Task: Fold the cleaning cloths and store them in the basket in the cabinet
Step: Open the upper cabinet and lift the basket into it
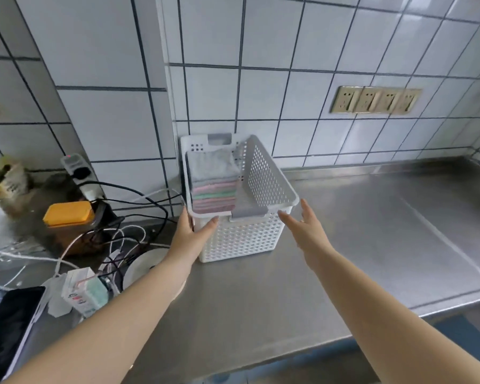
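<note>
Fingers of the left hand (192, 234) are laid straight against the near left corner of the white basket (244, 239), just under its rim, in the middle of the frame. Nothing is clenched there; the grip is loose and flat, more a touch than a hold. The right hand (306, 227) is held open too, fingers spread, just beside the basket's near right corner. Whether that hand is touching the plastic cannot be told.

The basket is seen standing on the steel surface (358, 245), pushed close to the tiled wall (288, 51). Inside it, on the left side, the folded cloths (214, 189) are stacked neatly: grey on top, then pink and green layers. No loose cloths are seen anywhere on the surface, so the folding part is judged to be done.

What is left, it seems, is for the basket to be picked up by both hands and carried to the cabinet. No cabinet is shown in this view.

At the lower left of the frame, cables (139, 195), a jar with an orange lid (68, 214) and a dark tablet (9, 328) are crowded near the basket. At the upper right, a row of wall sockets (374, 100) is seen.
</note>
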`<state>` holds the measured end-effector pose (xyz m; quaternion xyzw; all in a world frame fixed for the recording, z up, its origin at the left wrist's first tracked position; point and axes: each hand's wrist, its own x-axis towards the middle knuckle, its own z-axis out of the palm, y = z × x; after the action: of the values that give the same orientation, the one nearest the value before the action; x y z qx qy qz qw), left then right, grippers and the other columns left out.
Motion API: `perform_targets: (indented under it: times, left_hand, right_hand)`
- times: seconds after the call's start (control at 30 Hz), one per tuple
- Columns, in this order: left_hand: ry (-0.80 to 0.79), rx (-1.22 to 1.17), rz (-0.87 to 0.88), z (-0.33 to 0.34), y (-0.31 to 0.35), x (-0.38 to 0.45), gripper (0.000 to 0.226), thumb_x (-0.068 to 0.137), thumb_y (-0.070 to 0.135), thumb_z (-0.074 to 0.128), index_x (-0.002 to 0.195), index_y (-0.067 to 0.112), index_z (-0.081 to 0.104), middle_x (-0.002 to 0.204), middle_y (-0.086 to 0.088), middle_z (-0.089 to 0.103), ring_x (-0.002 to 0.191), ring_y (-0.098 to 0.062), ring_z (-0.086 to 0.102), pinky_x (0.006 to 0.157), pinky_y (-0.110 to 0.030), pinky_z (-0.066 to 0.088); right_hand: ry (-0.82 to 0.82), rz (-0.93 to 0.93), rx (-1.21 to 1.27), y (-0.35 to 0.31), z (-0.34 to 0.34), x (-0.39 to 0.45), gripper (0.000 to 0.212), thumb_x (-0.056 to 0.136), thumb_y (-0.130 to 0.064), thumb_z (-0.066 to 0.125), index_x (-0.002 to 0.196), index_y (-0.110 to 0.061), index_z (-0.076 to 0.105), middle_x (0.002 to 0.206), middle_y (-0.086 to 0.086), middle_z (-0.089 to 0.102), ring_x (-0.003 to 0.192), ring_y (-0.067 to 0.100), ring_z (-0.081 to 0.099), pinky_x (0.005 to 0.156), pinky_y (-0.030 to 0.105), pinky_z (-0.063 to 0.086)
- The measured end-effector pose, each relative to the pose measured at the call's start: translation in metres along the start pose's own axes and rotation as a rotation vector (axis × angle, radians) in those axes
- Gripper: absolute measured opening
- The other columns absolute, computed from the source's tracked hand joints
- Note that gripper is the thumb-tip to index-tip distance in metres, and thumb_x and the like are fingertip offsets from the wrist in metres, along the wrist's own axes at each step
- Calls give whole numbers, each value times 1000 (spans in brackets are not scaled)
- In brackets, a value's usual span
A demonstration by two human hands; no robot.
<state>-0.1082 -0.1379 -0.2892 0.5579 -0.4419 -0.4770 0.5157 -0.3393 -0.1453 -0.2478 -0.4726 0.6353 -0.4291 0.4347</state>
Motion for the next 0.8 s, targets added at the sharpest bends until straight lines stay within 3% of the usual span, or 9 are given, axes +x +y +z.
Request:
perform_targets:
  times: [0.1, 0.2, 0.27, 0.37, 0.43, 0.5, 0.6, 0.73, 0.8]
  left_hand:
    - [93, -3, -78, 11, 4, 16, 92, 52, 68, 73, 131, 30, 43, 128, 11, 56, 121, -11, 51, 108, -37, 36]
    - [135, -80, -99, 17, -1, 32, 94, 46, 67, 76, 127, 26, 49, 122, 10, 61, 115, -9, 56, 105, -34, 38]
    - [145, -109, -78, 18, -5, 37, 82, 51, 59, 76, 124, 31, 51, 119, 14, 63, 112, -4, 57, 104, -32, 39]
    - [152, -159, -56, 19, -11, 44, 72, 55, 50, 78, 121, 37, 53, 119, 14, 64, 114, -5, 57, 105, -35, 38]
    - [155, -177, -35, 21, -13, 45, 67, 56, 46, 78, 118, 38, 54, 118, 14, 65, 114, -5, 58, 105, -35, 39]
    - [155, -179, -14, 22, -11, 45, 68, 57, 43, 75, 121, 37, 53, 119, 14, 65, 114, -4, 58, 104, -34, 39]
    - [128, -184, 6, 21, -11, 45, 70, 60, 40, 75, 126, 36, 50, 123, 13, 63, 117, -6, 56, 107, -37, 37]
    - [78, -200, 25, 20, -6, 40, 68, 60, 37, 75, 124, 36, 51, 124, 11, 63, 117, -7, 57, 108, -38, 36]
    - [25, -202, 31, 20, -3, 32, 66, 62, 36, 75, 123, 39, 51, 124, 11, 63, 118, -7, 56, 107, -38, 36]
  right_hand:
    - [-31, 38, -6, -2, -1, 33, 83, 84, -42, 65, 149, -30, 15, 148, -9, 34, 109, 10, 48, 84, 27, 37]
    - [-81, 102, 51, 0, -1, 61, 88, 83, -42, 66, 150, -32, 9, 154, -11, 22, 130, 14, 39, 104, 38, 34]
    - [-119, 118, 138, 1, -2, 74, 83, 87, -34, 65, 150, -31, 11, 143, -13, 35, 126, 13, 42, 104, 38, 31]
    - [-171, 159, 255, 7, -4, 91, 67, 91, -22, 60, 146, -33, 24, 113, -17, 52, 96, 3, 55, 95, 34, 34]
    - [-228, 232, 296, 13, -3, 99, 38, 92, -19, 55, 128, -30, 48, 95, -13, 60, 83, 4, 58, 89, 37, 43]
    - [-257, 263, 328, 16, 0, 104, 21, 90, -14, 49, 103, -27, 59, 86, -7, 60, 78, 10, 56, 89, 41, 46]
    - [-262, 246, 340, 17, 2, 106, 32, 88, -6, 43, 92, -33, 61, 79, -7, 57, 74, 11, 51, 86, 41, 46]
    - [-278, 210, 327, 16, -5, 96, 48, 87, -1, 38, 101, -43, 59, 68, -14, 59, 61, 4, 53, 69, 32, 47]
    - [-270, 189, 333, 16, -11, 87, 54, 87, 0, 38, 105, -47, 57, 67, -16, 61, 59, 2, 55, 69, 33, 47]
